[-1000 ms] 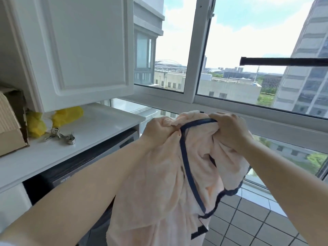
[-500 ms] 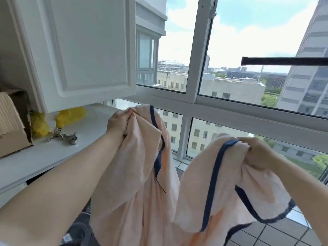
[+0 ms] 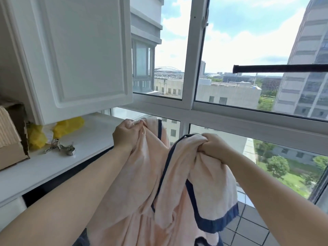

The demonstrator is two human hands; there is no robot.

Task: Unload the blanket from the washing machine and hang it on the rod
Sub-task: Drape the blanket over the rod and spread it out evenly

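A pale pink blanket (image 3: pixel 142 183) with dark blue trim hangs in front of me, held up by both hands. My left hand (image 3: pixel 126 134) grips one bunched edge near the white shelf. My right hand (image 3: pixel 212 144) grips another bunched edge a little lower and to the right. The blanket sags in folds between and below the hands. A dark rod (image 3: pixel 280 68) runs horizontally at the upper right, well above and beyond my right hand. The washing machine is hidden behind my arms and the blanket.
A white shelf (image 3: pixel 92 137) on the left carries yellow bags (image 3: pixel 68 125), metal clips (image 3: pixel 61 149) and a cardboard box (image 3: pixel 10 135). An open white cabinet door (image 3: pixel 78 50) hangs above it. Large window frames (image 3: pixel 191 55) stand ahead; tiled floor (image 3: pixel 248 229) lies lower right.
My hands pulled apart with the blanket, spreading it. Since half a second ago the right hand has come back a little toward the left one, and the left hand sits lower.
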